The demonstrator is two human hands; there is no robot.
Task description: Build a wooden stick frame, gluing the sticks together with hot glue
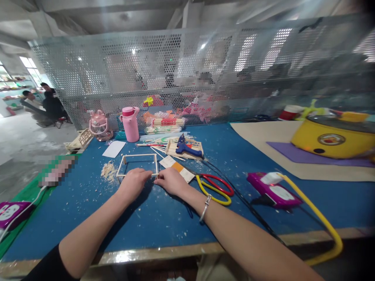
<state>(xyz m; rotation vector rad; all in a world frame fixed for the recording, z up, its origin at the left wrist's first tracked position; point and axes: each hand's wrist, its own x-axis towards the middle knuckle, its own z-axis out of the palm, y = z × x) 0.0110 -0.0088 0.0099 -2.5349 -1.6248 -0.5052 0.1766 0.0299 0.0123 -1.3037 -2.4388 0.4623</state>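
Two hands are working close together: your left hand (pixel 133 183) is closing its fingers on the near bar of the thin wooden frame (pixel 140 155), and your right hand (pixel 172 181) is pinching its near right corner, fingers almost together. You are probably steadying the bar with one while keeping the joint aligned with the other. The frame is standing on the worktop (pixel 181 226), left of centre, its far bar raised on short posts. To the right, the scissors (pixel 200 185) are lying with handles towards you, likely for an easy reach; beyond, the blue glue gun (pixel 189 150) is resting on a small stick-built piece, perhaps keeping its tip off the surface.

The blue surface is showing specks, and pale shavings (pixel 109 171) are gathering left of the frame. Farther off, a pink bottle (pixel 131 127) is standing left and a yellow pot (pixel 307 138) is sitting right. A perforated metal screen (pixel 117 70) is rising behind, while people (pixel 32 102) are sitting far left.
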